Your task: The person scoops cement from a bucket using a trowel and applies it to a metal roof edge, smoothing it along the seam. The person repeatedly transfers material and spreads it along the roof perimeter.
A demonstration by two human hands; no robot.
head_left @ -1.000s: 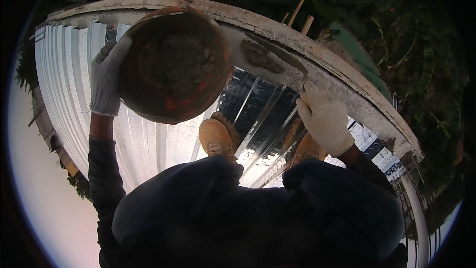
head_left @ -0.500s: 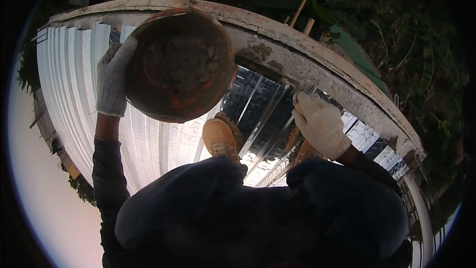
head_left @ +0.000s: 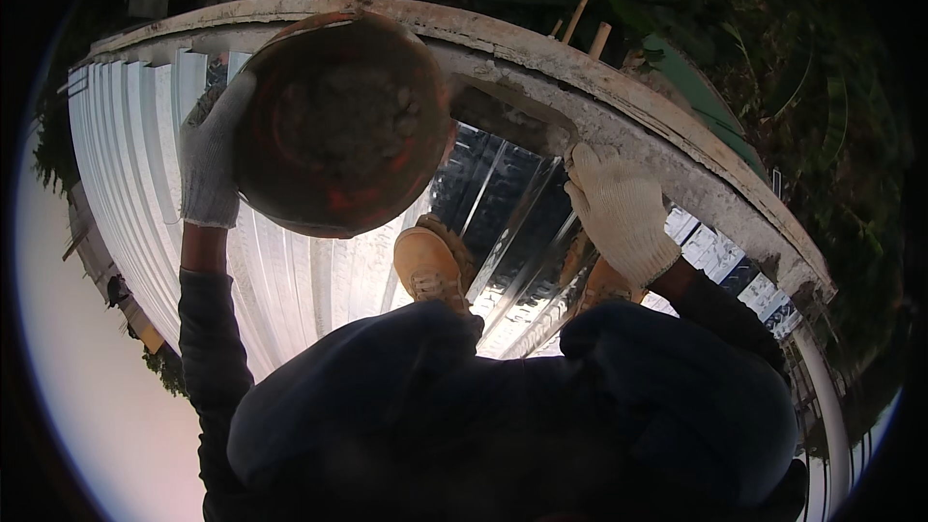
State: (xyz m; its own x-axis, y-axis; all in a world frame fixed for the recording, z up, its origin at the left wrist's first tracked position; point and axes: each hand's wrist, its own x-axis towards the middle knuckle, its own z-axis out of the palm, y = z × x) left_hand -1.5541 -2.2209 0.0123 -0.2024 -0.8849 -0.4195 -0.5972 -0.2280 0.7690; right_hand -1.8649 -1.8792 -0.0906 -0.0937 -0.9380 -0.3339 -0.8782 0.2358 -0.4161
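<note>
My left hand (head_left: 211, 159), in a white knit glove, grips the left rim of a round bucket (head_left: 411, 179). The bucket is tilted so that its opening faces me, and grey mortar (head_left: 353, 121) lies inside. My right hand (head_left: 623, 217), gloved too, is closed low against the inner face of a rough cement wall (head_left: 667, 155). Its fingertips are at the seam between wall and metal roof; whatever they hold is hidden under the glove. To the left of those fingers runs a darker, wet-looking strip of mortar (head_left: 507, 116) along the wall's foot.
Corrugated metal roofing (head_left: 290, 271) lies under my tan boots (head_left: 425, 261), bright at left and mirror-like in the middle. The curved wall borders it at the far side. Beyond stand wooden sticks (head_left: 587, 0), a green sheet (head_left: 701, 92) and dark plants. A pale pipe (head_left: 822, 396) is at right.
My right hand has moved slightly up and toward the wall, and the metal piece by its fingers is now hidden. The bucket and my left hand have shifted slightly left.
</note>
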